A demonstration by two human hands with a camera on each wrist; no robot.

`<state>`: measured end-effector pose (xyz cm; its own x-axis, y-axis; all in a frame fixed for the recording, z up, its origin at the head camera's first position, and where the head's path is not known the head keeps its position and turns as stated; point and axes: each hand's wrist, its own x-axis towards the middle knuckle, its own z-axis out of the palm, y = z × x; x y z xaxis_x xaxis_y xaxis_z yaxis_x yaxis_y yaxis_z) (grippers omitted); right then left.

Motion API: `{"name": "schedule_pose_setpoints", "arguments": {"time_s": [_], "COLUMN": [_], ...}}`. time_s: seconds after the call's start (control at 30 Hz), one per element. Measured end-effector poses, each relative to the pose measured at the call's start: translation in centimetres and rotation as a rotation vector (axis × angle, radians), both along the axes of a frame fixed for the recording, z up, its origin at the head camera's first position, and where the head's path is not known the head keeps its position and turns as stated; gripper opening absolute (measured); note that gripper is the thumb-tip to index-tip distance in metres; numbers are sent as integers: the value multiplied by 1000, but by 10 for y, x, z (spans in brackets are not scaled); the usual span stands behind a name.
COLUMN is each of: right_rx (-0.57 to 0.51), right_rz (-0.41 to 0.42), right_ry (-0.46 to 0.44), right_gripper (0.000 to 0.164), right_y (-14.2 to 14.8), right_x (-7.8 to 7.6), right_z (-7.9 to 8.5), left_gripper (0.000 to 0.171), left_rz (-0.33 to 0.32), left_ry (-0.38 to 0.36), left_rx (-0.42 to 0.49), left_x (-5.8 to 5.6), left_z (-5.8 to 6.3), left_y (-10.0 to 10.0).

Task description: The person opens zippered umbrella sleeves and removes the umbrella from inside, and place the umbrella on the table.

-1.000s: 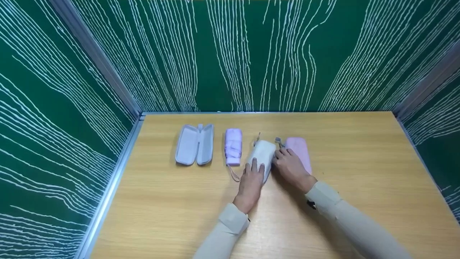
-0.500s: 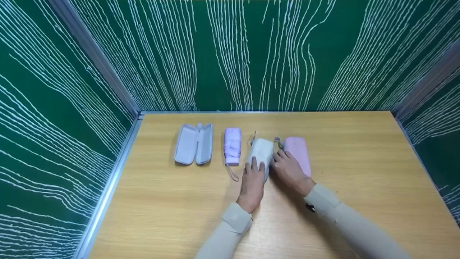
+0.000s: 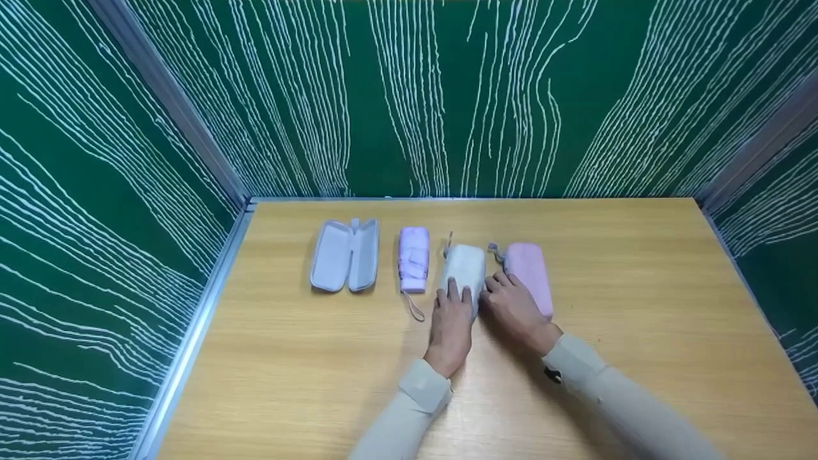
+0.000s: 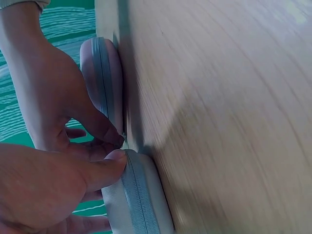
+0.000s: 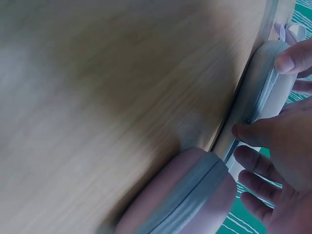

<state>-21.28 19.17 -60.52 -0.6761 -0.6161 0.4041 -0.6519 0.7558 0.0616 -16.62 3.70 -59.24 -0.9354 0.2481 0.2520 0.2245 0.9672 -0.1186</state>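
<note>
A pale grey-white zippered hard case (image 3: 466, 262) lies on the table. My left hand (image 3: 451, 322) holds its near part, with fingers spread over the top and the thumb (image 4: 113, 165) on the zipper side. At the case's right side is my right hand (image 3: 516, 308). Its thumb (image 5: 253, 132) and index finger pinch at a small zipper pull (image 5: 248, 120), mostly hidden; the other fingers are loosely bent. Just right of that hand lies a closed pink zippered case (image 3: 530, 271) with a grey strap.
A folded lilac umbrella (image 3: 414, 259) with a wrist loop lies left of the grey-white case. Farther left is an open grey hard case (image 3: 333, 257), both halves facing up. Green walls with white lines (image 3: 396, 96) stand behind the wooden table (image 3: 287, 383) and at its sides.
The grey-white case has shifted slightly left and straightened. My right hand has slid a little along its side toward the near end. My left hand stays on it.
</note>
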Motion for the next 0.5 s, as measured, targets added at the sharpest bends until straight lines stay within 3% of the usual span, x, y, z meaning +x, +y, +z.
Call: {"name": "schedule_pose_setpoints", "arguments": {"time_s": [0.33,0.5], "right_rx": [-11,-18], "right_rz": [9,14], "right_ry": [-24,10], "right_gripper": [10,9], "right_y": [-1,-1], "right_x": [12,16], "right_z": [-1,-3], "left_gripper": [41,41], "left_rz": [45,54], "left_ry": [-35,-36], "left_rx": [-38,-51], "left_x": [-2,-2], "left_z": [-1,-1], "left_y": [7,9]}}
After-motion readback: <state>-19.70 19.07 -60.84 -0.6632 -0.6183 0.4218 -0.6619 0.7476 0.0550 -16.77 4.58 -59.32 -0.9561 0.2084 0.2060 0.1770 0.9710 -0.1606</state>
